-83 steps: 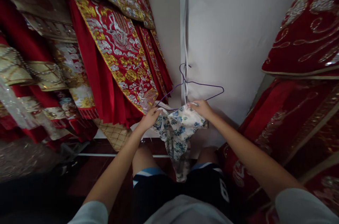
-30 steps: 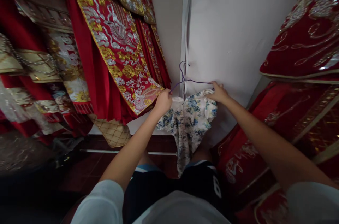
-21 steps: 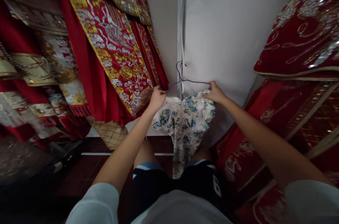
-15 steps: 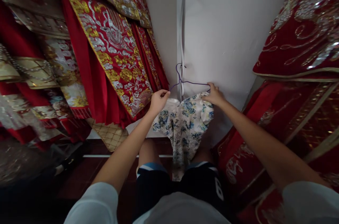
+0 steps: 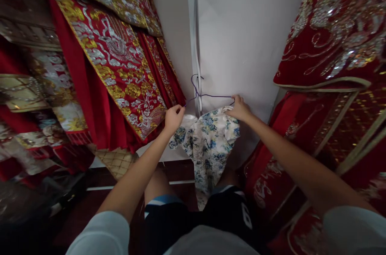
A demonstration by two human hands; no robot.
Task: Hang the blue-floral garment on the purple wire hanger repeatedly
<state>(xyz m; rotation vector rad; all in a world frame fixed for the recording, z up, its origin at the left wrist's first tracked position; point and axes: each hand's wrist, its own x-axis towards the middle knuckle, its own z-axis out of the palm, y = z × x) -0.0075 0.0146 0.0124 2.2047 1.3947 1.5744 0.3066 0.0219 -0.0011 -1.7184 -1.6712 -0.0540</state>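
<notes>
A white garment with blue flowers hangs in front of me, spread between my two hands. Above its neckline is a thin purple hanger, its hook pointing up near the wall corner. My left hand is closed at the hanger's left end, by the garment's left shoulder. At the opposite end, my right hand grips the hanger's tip and the fabric of the right shoulder together. Whether the left fingers also pinch cloth is hidden.
Red robes with gold and silver embroidery hang on the left. More red beaded garments hang on the right. A white pipe or cable runs down the wall corner. The floor is dark red.
The view has shifted slightly to the right, so the surroundings sit further left. Both hands keep their hold at the hanger's ends, with the garment hardly changed.
</notes>
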